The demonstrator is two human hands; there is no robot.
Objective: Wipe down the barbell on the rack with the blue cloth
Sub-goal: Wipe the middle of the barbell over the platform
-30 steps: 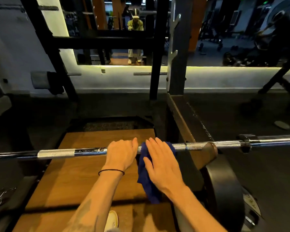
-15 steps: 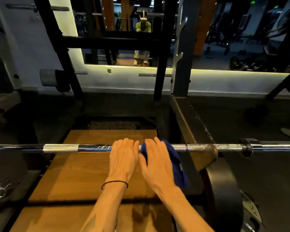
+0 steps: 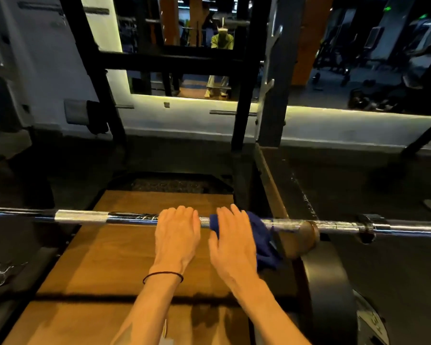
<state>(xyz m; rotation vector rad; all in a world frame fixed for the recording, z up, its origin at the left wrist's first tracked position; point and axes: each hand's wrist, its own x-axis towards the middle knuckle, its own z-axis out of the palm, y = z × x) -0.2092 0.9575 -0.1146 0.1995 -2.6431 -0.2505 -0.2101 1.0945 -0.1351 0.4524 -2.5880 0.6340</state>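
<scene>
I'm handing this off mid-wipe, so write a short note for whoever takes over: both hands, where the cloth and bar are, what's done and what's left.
Left hand: curled over the barbell, steadying it, no cloth.
Right hand: fingers fairly straight, pressing the blue cloth onto the bar just right of the left hand; the cloth's tail hangs below.
Barbell: lying across the wooden platform, with its collar to the right.
Done: cannot tell which stretches are wiped.
Left: run the cloth along the whole shaft, including the knurled patch on the left.

The room is dim, lit mainly by a pale strip glow [image 3: 334,113] along the mirror's base. Glare streaks the barbell [image 3: 80,216]. Forearm shadows fall on the wooden platform [image 3: 105,257]. Wide-angle bending warps the edges; the background is soft, perhaps from motion blur.
</scene>
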